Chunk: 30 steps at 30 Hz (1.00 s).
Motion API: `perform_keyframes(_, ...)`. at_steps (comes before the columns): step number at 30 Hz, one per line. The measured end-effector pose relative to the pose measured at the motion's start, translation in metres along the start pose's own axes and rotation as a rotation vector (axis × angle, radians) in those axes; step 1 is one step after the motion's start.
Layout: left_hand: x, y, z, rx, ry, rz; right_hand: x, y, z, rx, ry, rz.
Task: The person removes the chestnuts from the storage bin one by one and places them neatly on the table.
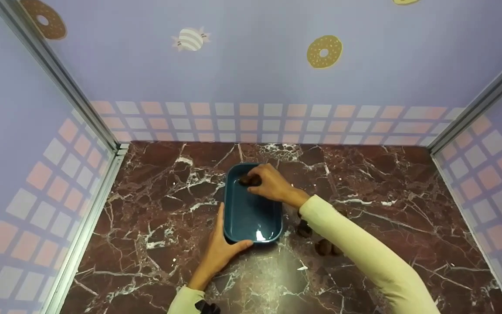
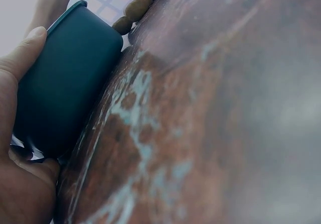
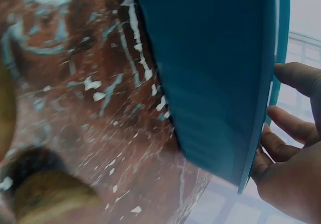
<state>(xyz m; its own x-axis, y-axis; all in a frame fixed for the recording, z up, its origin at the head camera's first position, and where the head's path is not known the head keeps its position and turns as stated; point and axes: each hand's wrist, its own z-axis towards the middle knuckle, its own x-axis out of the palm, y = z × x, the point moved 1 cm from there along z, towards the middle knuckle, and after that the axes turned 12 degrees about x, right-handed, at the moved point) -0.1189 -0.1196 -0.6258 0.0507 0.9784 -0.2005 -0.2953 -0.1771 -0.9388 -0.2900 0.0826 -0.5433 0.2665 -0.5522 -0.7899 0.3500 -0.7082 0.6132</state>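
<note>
A deep blue-green rectangular container (image 1: 253,213) stands on the marbled surface. My left hand (image 1: 221,248) holds its near left corner, with the thumb along the near side and a finger along the left wall. The left wrist view shows this hand against the container's outer wall (image 2: 70,78). My right hand (image 1: 273,185) reaches over the far end of the container, fingers and thumb pinching dark brown rounded lumps (image 1: 250,180) inside the rim. In the right wrist view, the right fingers are partly behind the container's rim and what they hold is hidden.
Several brown rounded lumps (image 1: 324,247) lie right of the container, partly under the right forearm. They appear olive-brown and smooth, like stones (image 2: 138,8), in the left wrist view. Patterned wall panels (image 1: 251,78) enclose the marbled surface (image 1: 159,209) at the back and both sides.
</note>
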Motion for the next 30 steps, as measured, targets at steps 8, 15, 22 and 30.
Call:
perform_keyframes(8, -0.001, 0.001, -0.001, -0.008, 0.004, -0.008, 0.011, 0.004, 0.008, 0.021, 0.016, -0.04)
perform_keyframes(15, -0.001, 0.001, 0.0, 0.007, 0.002, -0.004, 0.024, -0.004, 0.018, 0.023, -0.013, -0.038)
perform_keyframes(22, 0.0, 0.0, 0.001, 0.009, 0.002, 0.016, 0.03, 0.004, 0.019, 0.051, 0.039, -0.011)
perform_keyframes(30, -0.002, -0.001, 0.0, 0.01, 0.013, 0.008, 0.064, -0.012, 0.031, -0.066, 0.026, 0.009)
